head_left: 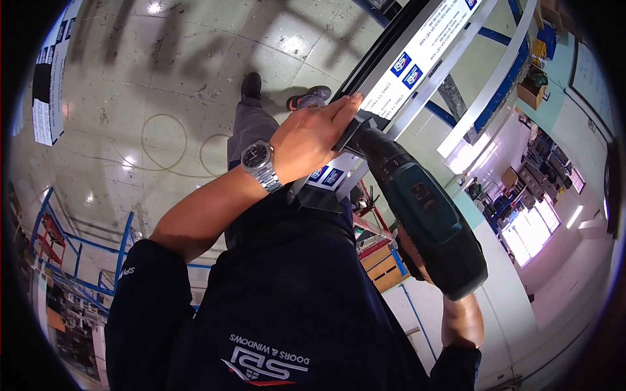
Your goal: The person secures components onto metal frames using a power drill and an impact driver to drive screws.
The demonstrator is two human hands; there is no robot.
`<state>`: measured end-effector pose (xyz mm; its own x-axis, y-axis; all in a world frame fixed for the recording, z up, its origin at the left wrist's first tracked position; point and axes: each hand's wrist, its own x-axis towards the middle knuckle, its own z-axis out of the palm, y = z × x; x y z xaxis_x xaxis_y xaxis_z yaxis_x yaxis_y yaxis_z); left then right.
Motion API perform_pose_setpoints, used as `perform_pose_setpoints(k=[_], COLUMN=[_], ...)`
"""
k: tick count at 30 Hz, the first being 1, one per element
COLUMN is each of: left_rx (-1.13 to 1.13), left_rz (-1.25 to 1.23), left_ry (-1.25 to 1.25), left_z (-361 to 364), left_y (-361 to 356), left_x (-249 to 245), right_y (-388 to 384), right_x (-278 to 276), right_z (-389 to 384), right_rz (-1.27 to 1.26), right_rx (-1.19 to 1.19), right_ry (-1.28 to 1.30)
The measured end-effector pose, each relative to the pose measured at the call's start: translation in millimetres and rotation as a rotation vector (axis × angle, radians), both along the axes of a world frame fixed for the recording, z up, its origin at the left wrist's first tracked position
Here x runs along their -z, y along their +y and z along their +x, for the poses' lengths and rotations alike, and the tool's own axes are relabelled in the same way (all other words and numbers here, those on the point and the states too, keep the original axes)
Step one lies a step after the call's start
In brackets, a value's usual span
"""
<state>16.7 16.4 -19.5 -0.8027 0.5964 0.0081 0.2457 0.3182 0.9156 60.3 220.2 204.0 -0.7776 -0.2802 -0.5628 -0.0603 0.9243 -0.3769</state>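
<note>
My right hand [413, 253] grips a teal and black cordless drill [427, 202], whose body hides most of the fingers. The drill's chuck end meets a small black block [356, 135] at the profile. My left hand [308, 140], wearing a metal watch [259, 163] on its wrist, is closed around that block, with fingertips against the profile. Under the hand runs a long aluminium profile [427, 53] covered with white printed protective film. Its near end comes close to my waist. The drill's tip is hidden.
Blue metal framing [490, 104] stands beyond the profile. Someone's shoe [251, 85] shows on the tiled floor [124, 85], where a thin hose [163, 142] lies coiled. A blue rack [78, 251] is at the lower left. Cardboard boxes [533, 86] sit at the upper right.
</note>
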Motion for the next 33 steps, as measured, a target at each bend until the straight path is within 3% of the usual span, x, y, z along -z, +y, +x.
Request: perform_pose_setpoints(k=[2, 4, 6, 9, 12, 14, 20, 23, 33], left_rx=[-0.008, -0.017, 0.027, 0.016, 0.011, 0.011, 0.014, 0.002, 0.011], left_rz=[0.013, 0.032, -0.035, -0.021, -0.039, -0.020, -0.019, -0.003, -0.001], left_ry=[0.022, 0.044, -0.146, -0.114, -0.121, -0.119, -0.112, -0.095, -0.083], left_z=[-0.7, -0.4, -1.1, -0.1, -0.6, -1.5, -1.7, -1.2, -2.1], left_y=[-0.4, 0.2, -0.8, -0.2, -0.1, -1.5, -1.3, -1.2, -2.2], left_x=[1.5, -0.8, -5.4, -1.6, -3.3, -4.7, -3.1, -3.1, -5.1], right_y=[-7.1, -7.2, -3.4, 4.8, -1.5, -3.9, -3.7, -7.6, -2.7], right_x=[-2.0, -0.4, 0.5, 3.7, -4.7, -11.7, -10.0, -2.4, -0.1], right_z=[-4.4, -6.5, -3.8, 2.8, -8.3, -10.9, -16.7, -18.4, -21.7], right_rz=[-0.003, -0.008, -0.014, -0.035, -0.019, 0.125, 0.000, -0.149, -0.156], right_rx=[0.232, 0.208, 0.183, 0.145, 0.203, 0.243, 0.370, 0.338, 0.267], right_ry=[-0.191, -0.189, -0.182, -0.151, -0.230, -0.382, -0.429, -0.221, -0.173])
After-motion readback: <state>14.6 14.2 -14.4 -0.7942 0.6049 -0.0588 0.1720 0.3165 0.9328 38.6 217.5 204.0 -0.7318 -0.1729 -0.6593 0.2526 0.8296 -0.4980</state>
